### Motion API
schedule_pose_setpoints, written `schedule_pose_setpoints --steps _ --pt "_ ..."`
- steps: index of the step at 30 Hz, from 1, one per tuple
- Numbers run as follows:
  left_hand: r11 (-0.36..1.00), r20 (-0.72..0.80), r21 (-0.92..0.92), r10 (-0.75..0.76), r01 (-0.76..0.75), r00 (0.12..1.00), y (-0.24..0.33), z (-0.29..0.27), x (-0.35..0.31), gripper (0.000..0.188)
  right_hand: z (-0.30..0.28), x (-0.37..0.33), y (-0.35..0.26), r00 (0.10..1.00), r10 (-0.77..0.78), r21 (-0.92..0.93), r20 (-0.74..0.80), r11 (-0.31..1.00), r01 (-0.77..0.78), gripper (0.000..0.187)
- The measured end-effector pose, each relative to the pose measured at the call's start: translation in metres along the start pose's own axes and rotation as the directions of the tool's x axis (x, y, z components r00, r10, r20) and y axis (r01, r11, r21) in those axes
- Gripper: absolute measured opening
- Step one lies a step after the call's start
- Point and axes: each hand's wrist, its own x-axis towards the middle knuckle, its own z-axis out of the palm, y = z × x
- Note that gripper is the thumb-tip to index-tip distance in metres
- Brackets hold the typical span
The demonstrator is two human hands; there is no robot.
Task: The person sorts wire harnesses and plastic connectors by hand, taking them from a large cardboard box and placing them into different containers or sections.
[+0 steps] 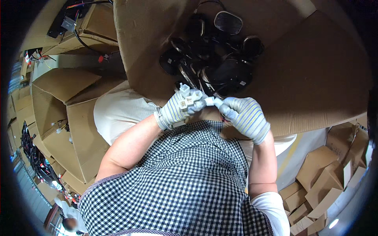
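Mating connectors: left hand (177,110) pinches white plug (186,99), right hand (246,116) pinches its mate (214,101), both above the box (315,78) of black parts (214,55). Next: align, push home.

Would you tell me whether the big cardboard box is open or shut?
Open: the box has its flaps spread, and black parts show inside.
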Motion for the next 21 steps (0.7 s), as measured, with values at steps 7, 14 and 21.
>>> schedule_pose_setpoints --steps 7,14,21 --pt "0.994 0.308 0.091 -0.087 0.061 0.948 0.005 0.002 -0.003 0.016 0.007 0.009 0.013 0.871 -0.03 -0.163 0.49 0.979 0.126 0.024" --pt "0.917 0.524 0.356 -0.357 0.182 0.774 0.007 0.003 0.002 0.022 0.025 -0.004 0.022 0.957 -0.079 -0.144 -0.28 0.989 0.039 0.039" --pt "0.901 0.505 0.415 -0.343 0.125 0.792 0.009 0.004 0.007 0.025 0.064 0.004 0.04 0.921 0.386 -0.627 -0.042 0.708 -0.325 0.065"
